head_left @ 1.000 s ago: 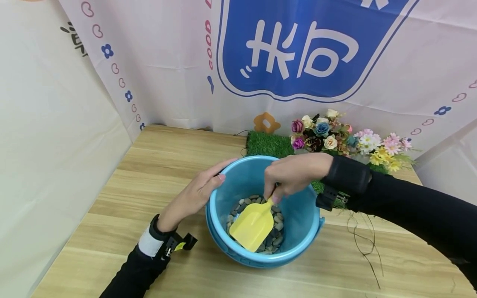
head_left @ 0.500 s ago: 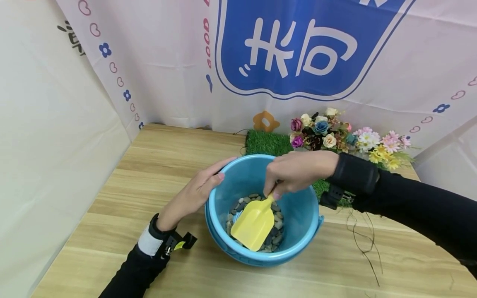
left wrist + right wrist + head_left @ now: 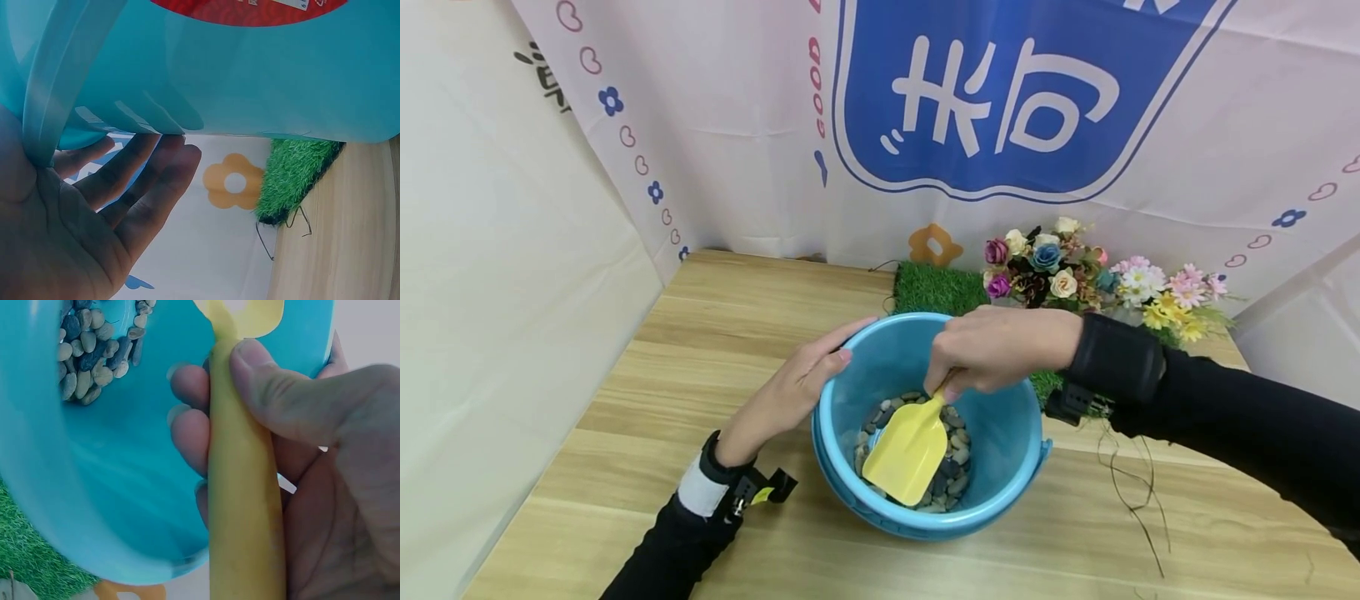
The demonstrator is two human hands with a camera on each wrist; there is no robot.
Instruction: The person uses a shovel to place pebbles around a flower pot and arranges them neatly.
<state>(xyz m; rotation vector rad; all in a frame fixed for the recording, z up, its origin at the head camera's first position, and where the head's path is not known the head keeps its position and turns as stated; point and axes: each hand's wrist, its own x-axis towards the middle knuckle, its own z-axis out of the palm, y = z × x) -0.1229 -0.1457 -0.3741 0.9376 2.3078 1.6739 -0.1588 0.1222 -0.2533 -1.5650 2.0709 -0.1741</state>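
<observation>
A blue bucket stands on the wooden table with pebbles at its bottom. My right hand grips the handle of a yellow toy shovel, thumb along it in the right wrist view. The shovel tilts down inside the bucket, its bare blade covering part of the pebbles; whether its edge touches them I cannot tell. Against the bucket's left side rests my left hand; its thumb is at the rim. In the left wrist view its nearly straight fingers lie against the outer wall, beside the bucket's bail handle.
Behind the bucket lies a piece of artificial grass. Artificial flowers stand at the back right. Loose dark strings lie on the table to the right. A printed cloth hangs behind.
The shovel and my right hand shift only slightly, staying inside the bucket. My left hand and the bucket keep their places.
</observation>
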